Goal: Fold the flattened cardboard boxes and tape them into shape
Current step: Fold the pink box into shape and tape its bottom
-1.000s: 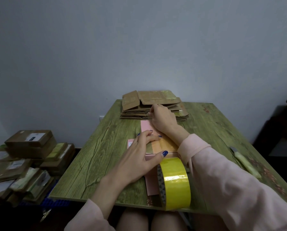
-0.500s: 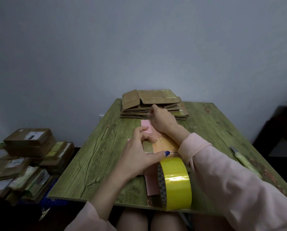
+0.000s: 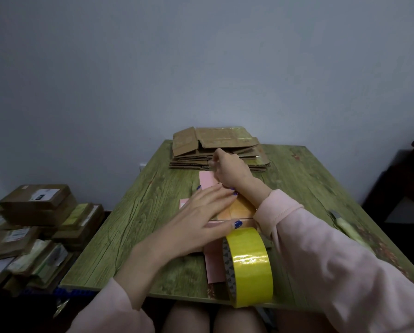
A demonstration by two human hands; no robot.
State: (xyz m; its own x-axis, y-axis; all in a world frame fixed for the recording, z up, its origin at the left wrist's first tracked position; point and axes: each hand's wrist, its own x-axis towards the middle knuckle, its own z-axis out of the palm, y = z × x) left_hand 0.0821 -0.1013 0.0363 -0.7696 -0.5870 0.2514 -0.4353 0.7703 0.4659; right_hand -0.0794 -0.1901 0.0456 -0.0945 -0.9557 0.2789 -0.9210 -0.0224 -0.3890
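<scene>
Left hand [image 3: 201,212]: I am seeing it lying palm down, fingers straight and spread, pressing flat on the pink flattened cardboard box [image 3: 207,180]; it is gripping nothing. The thumb is reaching toward the near edge of the strip of translucent yellow tape [image 3: 237,209] that is running along the pink box's middle.

Right hand [image 3: 230,169]: it is sitting past the left hand at the far end of the pink box, fingers curled downward. I cannot tell whether it is pinching the tape end or only pressing there. Its forearm, in a pale pink sleeve [image 3: 321,248], is crossing over the right side of the box.

The pink box is lying lengthwise on the green wood-grain table [image 3: 141,224], centre, running from near me toward the far edge. A roll of yellow packing tape [image 3: 249,265] is standing on edge on its near end.

Just beyond the right hand, a stack of flattened brown cardboard boxes [image 3: 220,140] is sitting at the table's far edge. A pale-handled cutter [image 3: 345,227] is lying at the right edge. Left of the table, lower down, brown labelled parcels [image 3: 33,212] are lying piled.
</scene>
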